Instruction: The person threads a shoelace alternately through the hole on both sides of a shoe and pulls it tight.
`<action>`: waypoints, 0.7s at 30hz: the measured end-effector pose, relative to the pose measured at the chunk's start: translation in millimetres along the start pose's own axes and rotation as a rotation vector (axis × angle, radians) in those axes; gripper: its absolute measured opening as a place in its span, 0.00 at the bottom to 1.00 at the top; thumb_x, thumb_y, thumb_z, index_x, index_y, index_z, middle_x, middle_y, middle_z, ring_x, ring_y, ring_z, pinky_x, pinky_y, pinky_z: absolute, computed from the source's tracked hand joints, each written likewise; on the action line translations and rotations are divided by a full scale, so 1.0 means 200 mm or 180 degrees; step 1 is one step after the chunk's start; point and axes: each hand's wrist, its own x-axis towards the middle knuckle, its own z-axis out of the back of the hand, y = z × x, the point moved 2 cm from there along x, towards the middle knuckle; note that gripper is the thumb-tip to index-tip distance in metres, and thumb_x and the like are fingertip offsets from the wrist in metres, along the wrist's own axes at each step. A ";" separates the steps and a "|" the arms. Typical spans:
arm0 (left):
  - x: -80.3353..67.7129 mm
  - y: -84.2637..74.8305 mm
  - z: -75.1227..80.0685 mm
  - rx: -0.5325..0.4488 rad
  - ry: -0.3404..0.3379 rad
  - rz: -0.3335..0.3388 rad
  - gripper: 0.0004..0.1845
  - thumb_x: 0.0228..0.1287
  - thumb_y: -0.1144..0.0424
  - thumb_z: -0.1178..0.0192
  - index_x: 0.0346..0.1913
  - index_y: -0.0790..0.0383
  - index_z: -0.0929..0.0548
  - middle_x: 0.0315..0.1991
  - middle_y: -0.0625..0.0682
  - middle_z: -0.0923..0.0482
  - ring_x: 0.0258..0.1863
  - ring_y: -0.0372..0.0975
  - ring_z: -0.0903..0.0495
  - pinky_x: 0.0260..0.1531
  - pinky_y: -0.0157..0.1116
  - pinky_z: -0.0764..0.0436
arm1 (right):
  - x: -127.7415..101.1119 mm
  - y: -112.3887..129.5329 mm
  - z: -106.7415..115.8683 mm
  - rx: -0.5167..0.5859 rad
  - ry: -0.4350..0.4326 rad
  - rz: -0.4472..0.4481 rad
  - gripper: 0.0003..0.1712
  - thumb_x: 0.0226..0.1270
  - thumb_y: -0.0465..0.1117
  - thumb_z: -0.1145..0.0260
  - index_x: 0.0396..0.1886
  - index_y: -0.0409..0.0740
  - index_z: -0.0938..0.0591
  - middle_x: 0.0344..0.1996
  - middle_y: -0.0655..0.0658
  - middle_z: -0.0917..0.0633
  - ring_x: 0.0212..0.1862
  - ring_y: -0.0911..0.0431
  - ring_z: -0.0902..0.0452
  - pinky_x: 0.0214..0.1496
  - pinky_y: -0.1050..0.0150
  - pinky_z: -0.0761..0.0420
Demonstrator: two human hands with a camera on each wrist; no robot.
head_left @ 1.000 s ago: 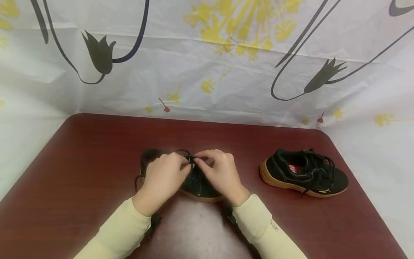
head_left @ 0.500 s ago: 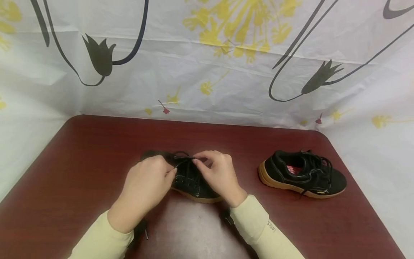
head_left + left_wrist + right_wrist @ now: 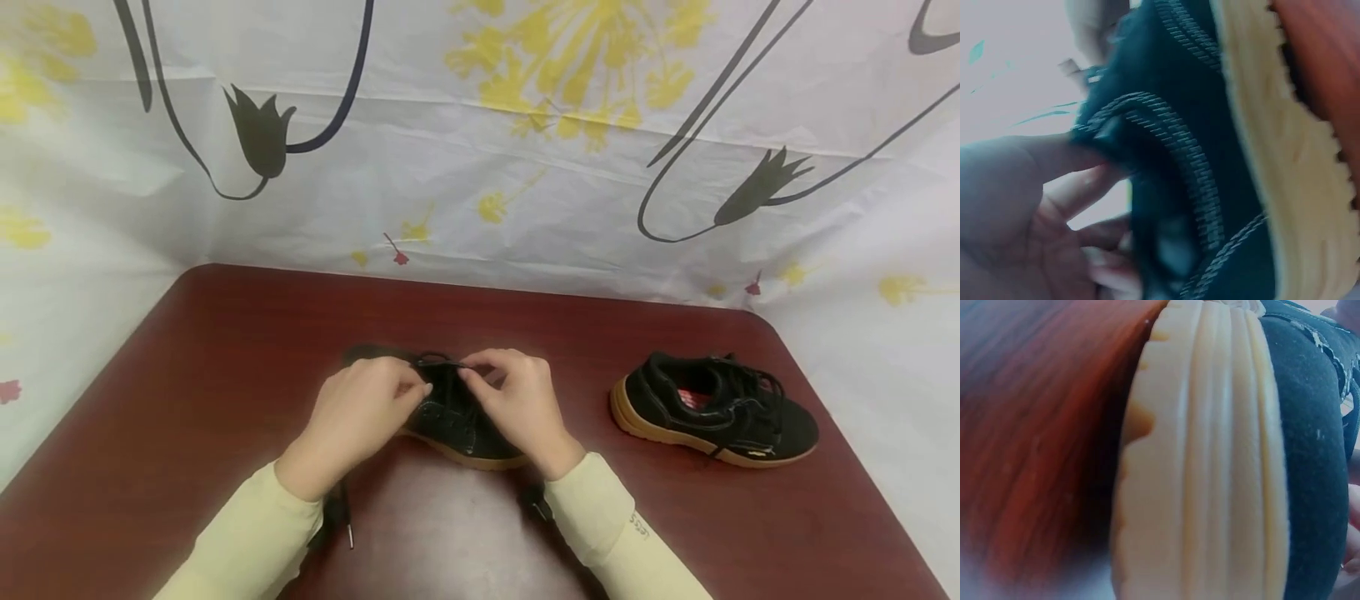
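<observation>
Since 0.5 s ago the left hand (image 3: 367, 408) has come back in toward the shoe's tongue, closing the gap w/ the right hand (image 3: 517, 400); both now meet over the black shoe (image 3: 457, 421) at mid-table, near the front edge. Both hands pinch the black lace (image 3: 442, 362) between thumb & fingertips, a short stretch taut between them. Left wrist view shows fingers (image 3: 1054, 162) against the black upper next to stitching; right wrist view shows mostly the ribbed gum sole (image 3: 1210, 462) on the table (image 3: 187, 358). Judging by looks: shoe is light, upper soft, sole stiff & grippy; lace thin, limp, prob. best held near its ends. A second shoe (image 3: 712, 412) sits well apart to the right.
</observation>
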 end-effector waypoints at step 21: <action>-0.02 0.01 -0.04 -0.0241 -0.0503 0.0103 0.03 0.63 0.60 0.34 0.36 0.49 0.11 0.25 0.42 0.17 0.22 0.34 0.24 0.19 0.34 0.29 | 0.02 0.01 -0.02 -0.0084 0.0631 0.0234 0.13 0.61 0.50 0.23 0.44 0.53 0.11 0.39 0.57 0.11 0.42 0.63 0.21 0.44 0.66 0.19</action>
